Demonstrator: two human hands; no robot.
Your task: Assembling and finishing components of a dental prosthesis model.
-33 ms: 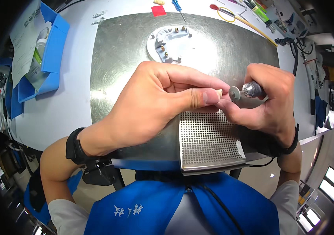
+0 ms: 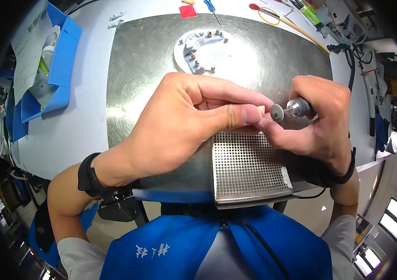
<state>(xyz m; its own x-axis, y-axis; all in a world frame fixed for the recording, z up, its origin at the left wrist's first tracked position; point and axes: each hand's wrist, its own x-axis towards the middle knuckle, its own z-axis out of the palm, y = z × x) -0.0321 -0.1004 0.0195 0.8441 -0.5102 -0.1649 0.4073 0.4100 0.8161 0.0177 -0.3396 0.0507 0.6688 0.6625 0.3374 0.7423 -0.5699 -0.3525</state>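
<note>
A small cream-coloured piece [image 2: 260, 110] is being pinched between the thumb and fingertips of the left hand [image 2: 184, 123], closed tightly around it so that only its tip is being left exposed. It is being held in the air above the metal plate [image 2: 133, 70], just over the far edge of the perforated grille [image 2: 245, 168] set near the plate's near edge. The right hand [image 2: 317, 123] is being kept wrapped around a rotary handpiece [image 2: 297, 107], whose grey grinding disc [image 2: 276, 113] is being held just beside the piece, touching or nearly so; which cannot be told.

The disc is being worked very close to the left thumb, so a slip is judged likely to nick skin. Because so little of the piece is being gripped, it could be flicked away across the plate.

The piece is looking pale, matte and tooth-sized, with a blunt end. A white dental model [image 2: 200, 49] is being left near the plate's far edge.
</note>
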